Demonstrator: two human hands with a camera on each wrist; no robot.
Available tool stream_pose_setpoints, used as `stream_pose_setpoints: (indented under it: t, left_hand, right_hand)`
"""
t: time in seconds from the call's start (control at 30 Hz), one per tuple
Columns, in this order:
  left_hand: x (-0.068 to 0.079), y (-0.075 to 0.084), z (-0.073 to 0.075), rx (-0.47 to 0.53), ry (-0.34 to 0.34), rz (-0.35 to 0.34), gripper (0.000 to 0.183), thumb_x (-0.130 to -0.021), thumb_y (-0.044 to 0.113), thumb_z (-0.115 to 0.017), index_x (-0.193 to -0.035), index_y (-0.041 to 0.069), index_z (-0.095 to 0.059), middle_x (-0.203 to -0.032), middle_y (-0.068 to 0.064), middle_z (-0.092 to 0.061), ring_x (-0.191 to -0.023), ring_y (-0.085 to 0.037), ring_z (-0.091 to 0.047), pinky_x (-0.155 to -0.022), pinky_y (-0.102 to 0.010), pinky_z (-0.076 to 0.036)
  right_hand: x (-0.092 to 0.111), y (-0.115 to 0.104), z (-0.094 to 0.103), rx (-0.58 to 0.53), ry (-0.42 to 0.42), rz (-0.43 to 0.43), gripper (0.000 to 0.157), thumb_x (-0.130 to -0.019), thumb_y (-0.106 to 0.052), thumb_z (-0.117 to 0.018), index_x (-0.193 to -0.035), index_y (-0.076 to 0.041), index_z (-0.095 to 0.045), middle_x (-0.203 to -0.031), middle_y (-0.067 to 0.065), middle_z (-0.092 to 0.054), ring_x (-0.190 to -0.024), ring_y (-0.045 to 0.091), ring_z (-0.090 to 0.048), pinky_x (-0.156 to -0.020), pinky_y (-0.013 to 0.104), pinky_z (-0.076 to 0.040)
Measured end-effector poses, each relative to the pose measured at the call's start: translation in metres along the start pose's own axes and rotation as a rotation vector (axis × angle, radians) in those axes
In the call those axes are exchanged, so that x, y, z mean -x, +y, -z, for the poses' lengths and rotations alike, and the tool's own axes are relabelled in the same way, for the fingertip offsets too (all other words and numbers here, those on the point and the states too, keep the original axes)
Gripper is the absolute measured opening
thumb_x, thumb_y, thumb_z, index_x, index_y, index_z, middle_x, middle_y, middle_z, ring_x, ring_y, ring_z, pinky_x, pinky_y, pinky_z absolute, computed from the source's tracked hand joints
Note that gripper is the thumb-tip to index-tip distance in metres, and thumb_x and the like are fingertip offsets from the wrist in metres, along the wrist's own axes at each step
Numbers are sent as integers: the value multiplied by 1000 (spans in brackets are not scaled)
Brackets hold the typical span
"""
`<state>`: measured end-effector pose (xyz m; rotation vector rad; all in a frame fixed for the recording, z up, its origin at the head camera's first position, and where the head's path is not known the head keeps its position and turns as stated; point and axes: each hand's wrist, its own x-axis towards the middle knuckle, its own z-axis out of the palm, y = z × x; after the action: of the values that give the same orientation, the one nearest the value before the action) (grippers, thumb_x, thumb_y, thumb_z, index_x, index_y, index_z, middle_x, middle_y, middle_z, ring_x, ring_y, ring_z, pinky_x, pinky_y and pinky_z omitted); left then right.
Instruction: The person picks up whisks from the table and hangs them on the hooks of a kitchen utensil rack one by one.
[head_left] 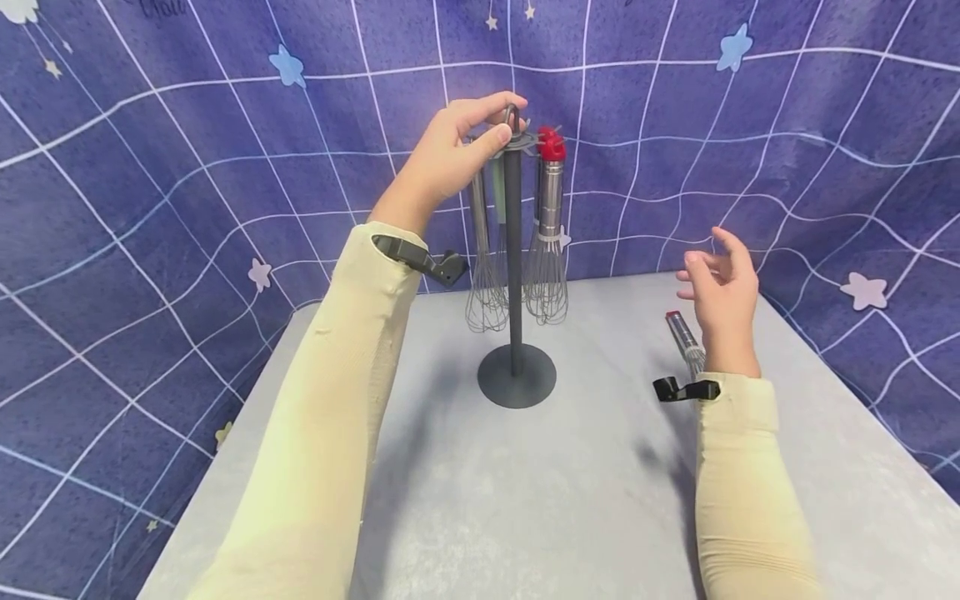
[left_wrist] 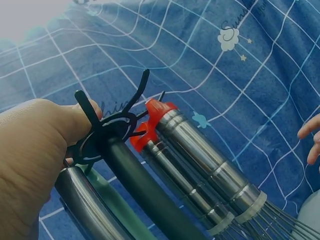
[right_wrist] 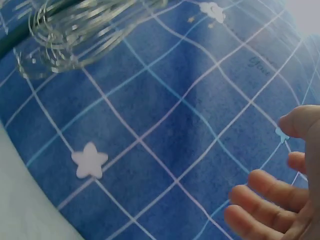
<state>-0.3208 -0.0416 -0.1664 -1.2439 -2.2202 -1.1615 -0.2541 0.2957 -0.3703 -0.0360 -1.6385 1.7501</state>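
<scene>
A dark grey utensil stand (head_left: 514, 267) rises from a round base. At its top my left hand (head_left: 457, 146) grips the hooked crown, thumb in front by the upright loop. Two whisks (left_wrist: 210, 162) with steel handles and red ends hang on the stand's right side. On the left side hang another steel-handled whisk (head_left: 486, 287) and a green-handled utensil (left_wrist: 117, 202), partly hidden behind the post. My right hand (head_left: 723, 292) is raised over the right of the table, fingers loosely bent with nothing in them. Below it lies a red-ended whisk (head_left: 684, 335), its wires partly hidden by the wrist.
The pale grey table (head_left: 585, 483) ends at a blue curtain (head_left: 645, 108) with a white grid and stars, which hangs behind it and along both sides. A black wrist mount (head_left: 420, 258) sticks out from the left sleeve, and another mount (head_left: 684, 389) from the right.
</scene>
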Motion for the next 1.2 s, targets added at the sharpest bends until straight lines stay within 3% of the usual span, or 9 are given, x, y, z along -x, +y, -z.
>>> stream_pose_setpoints:
  t: [0.13, 0.33, 0.53, 0.8, 0.93, 1.07, 1.2]
  left_hand:
    - [1, 1, 0, 38, 34, 72, 37, -101, 16, -59, -138, 14, -63, -121, -3, -71, -117, -12, -59, -101, -27, -40]
    - [0, -2, -1, 77, 51, 112, 38, -102, 19, -60, -139, 16, -62, -124, -4, -71, -120, -12, -58, -102, -28, -41]
    - [-2, -3, -4, 98, 63, 123, 38, -102, 19, -60, -140, 16, -62, -124, -4, -70, -118, -14, -59, -99, -29, -44]
    - [2, -1, -8, 106, 95, 141, 37, -102, 20, -60, -139, 18, -62, -125, -3, -70, -121, -11, -57, -102, -27, -40]
    - [4, 0, -12, 92, 116, 145, 36, -103, 20, -60, -138, 20, -63, -126, 1, -70, -121, -10, -57, -101, -26, -39]
    - [5, -1, -14, 109, 133, 123, 34, -103, 17, -59, -137, 17, -64, -126, -1, -70, -119, -9, -59, -100, -26, -41]
    - [5, -2, -16, 149, 142, 111, 33, -103, 15, -59, -136, 14, -64, -127, -2, -69, -118, -9, -61, -100, -27, -45]
  right_hand:
    - [-19, 3, 8, 130, -89, -77, 52, -96, -16, -68, -146, -19, -53, -95, -13, -67, -72, 4, -70, -56, 20, -56]
    - [-44, 16, 24, 277, -214, -163, 59, -99, -27, -65, -153, -17, -43, -98, -15, -63, -72, 1, -70, -60, 22, -57]
    - [-55, 30, 35, 371, -313, -239, 69, -100, -40, -60, -158, -13, -34, -120, 4, -62, -73, 0, -69, -65, 25, -59]
    - [-57, 55, 48, 429, -387, -304, 75, -102, -49, -52, -158, -6, -30, -124, 23, -63, -74, 7, -71, -65, 32, -60]
    - [-55, 68, 55, 480, -426, -310, 76, -103, -53, -46, -158, -3, -27, -134, 37, -54, -73, 7, -69, -66, 34, -60]
    - [-53, 78, 59, 513, -458, -336, 77, -103, -54, -44, -158, -3, -26, -134, 42, -50, -70, 6, -67, -69, 39, -60]
    - [-51, 86, 64, 552, -479, -375, 80, -103, -57, -44, -159, -3, -24, -133, 42, -51, -77, 17, -70, -73, 45, -60]
